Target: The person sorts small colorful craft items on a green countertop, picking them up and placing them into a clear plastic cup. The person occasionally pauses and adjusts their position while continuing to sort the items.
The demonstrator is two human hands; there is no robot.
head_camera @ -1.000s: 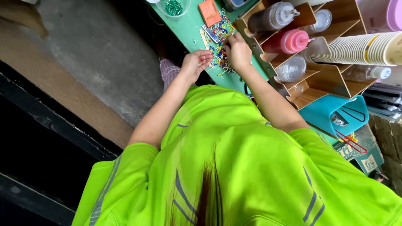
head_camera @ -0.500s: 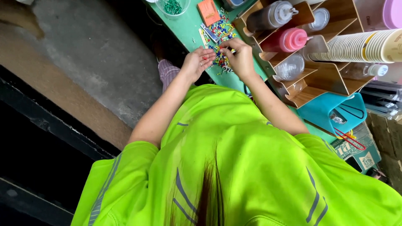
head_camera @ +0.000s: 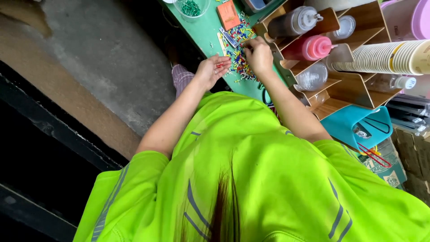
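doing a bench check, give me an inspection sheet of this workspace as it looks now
surface: green tabletop, partly covered.
job's things: heap of small coloured pieces on the green top; a few red ones in the left hand's palm.
clutter: orange card, clear cup of green bits, wooden rack with squeeze bottles, stack of paper cups, teal tray.
hands: left hand cupped palm up; right hand fingers down in the heap.
cables: nothing seen.
surroundings: grey concrete floor.

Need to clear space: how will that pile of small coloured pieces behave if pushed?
The coloured pieces look tiny and loose, so they would probably scatter rather than slide together. They seem light; the left hand cups several. Near the green table edge, some might fall.
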